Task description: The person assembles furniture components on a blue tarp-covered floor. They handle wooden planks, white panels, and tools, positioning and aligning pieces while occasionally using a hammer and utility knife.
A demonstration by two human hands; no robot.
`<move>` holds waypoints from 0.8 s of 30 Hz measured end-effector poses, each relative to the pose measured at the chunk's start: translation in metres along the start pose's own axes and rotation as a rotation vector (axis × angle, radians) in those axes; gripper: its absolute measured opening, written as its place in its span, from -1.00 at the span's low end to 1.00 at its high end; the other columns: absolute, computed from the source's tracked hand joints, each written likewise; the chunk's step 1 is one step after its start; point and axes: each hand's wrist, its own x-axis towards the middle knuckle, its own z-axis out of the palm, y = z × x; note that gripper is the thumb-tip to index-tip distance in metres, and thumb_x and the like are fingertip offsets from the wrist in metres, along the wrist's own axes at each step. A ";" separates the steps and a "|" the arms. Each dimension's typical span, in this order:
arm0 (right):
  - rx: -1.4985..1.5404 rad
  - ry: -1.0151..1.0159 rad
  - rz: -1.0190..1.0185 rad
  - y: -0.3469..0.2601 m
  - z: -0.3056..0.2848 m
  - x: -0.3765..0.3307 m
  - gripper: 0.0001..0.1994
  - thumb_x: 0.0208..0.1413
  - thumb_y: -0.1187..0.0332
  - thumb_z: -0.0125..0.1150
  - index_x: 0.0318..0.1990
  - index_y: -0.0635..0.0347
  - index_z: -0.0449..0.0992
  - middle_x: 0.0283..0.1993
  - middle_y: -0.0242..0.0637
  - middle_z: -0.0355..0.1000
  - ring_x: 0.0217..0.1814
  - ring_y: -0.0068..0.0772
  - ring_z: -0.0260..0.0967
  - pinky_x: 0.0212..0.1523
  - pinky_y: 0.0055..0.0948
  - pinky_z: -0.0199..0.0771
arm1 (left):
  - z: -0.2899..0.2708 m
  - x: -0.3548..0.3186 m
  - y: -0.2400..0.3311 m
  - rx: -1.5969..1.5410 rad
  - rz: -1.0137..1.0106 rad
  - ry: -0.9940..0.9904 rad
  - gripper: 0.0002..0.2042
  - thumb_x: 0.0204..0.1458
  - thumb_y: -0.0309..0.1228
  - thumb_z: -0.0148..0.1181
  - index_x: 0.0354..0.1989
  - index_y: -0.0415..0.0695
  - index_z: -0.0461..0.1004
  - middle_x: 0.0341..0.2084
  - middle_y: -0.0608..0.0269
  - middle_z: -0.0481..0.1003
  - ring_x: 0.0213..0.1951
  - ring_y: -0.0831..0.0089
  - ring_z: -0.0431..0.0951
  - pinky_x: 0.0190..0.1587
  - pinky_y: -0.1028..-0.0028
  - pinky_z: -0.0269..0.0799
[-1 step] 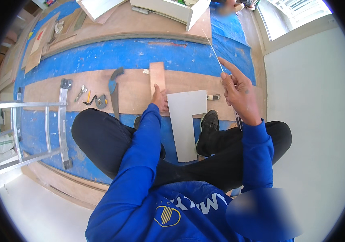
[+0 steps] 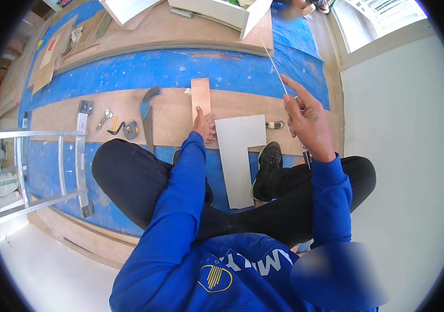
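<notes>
Your left hand point(image 2: 204, 126) rests flat, fingers spread, on the small wooden block point(image 2: 200, 96), just beside the grey L-shaped panel point(image 2: 240, 156). Your right hand point(image 2: 307, 122) pinches a thin white strip point(image 2: 274, 65) between closed fingertips, raised above the panel.

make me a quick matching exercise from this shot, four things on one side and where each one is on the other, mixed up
Things:
1. small brown board
2. thin white strip
3. handsaw
4. aluminium ladder

Places:
A. pinched in the right hand
B. lying on the plywood between the ladder and the brown board
C. under the fingertips of the left hand
D. lying flat at the person's far left

Pairs: 1-C, 2-A, 3-B, 4-D
</notes>
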 end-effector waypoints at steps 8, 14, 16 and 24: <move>-0.308 -0.152 -0.022 0.027 0.039 0.002 -0.54 0.30 0.34 0.19 0.35 -0.03 0.46 -0.55 -0.29 0.39 -0.66 -0.59 0.34 -0.57 -0.49 0.41 | -0.056 0.005 -0.052 0.572 0.311 0.556 -0.58 0.22 0.01 0.06 -0.05 -0.11 0.53 -0.29 0.11 0.63 -0.36 0.21 0.66 -0.40 0.21 0.54; -0.838 -0.379 0.024 0.112 0.107 -0.014 -0.55 0.28 0.17 0.10 0.31 -0.08 0.46 -0.30 0.10 0.60 -0.27 0.21 0.59 -0.21 0.10 0.57 | 0.007 0.011 -0.145 0.603 0.007 0.754 -0.42 0.17 0.08 0.15 0.00 -0.27 0.62 -0.03 -0.25 0.60 0.02 -0.05 0.63 0.08 0.13 0.53; -0.874 -0.491 0.087 0.124 0.137 -0.027 -0.55 0.30 0.20 0.07 0.33 -0.06 0.42 -0.28 0.12 0.60 -0.21 0.27 0.58 -0.17 0.16 0.55 | 0.000 0.015 -0.145 0.565 0.020 0.701 -0.35 0.17 0.15 0.14 0.05 -0.28 0.59 0.06 -0.27 0.55 0.16 -0.08 0.55 0.20 0.13 0.45; -0.865 -0.501 0.138 0.167 0.189 -0.036 -0.50 0.29 0.24 0.06 0.38 -0.02 0.34 -0.26 0.12 0.61 -0.21 0.25 0.59 -0.19 0.16 0.57 | 0.033 -0.034 -0.117 0.721 0.047 0.663 -0.40 0.27 0.13 -0.01 0.08 -0.20 0.60 0.12 -0.20 0.53 0.20 -0.13 0.51 0.24 0.04 0.40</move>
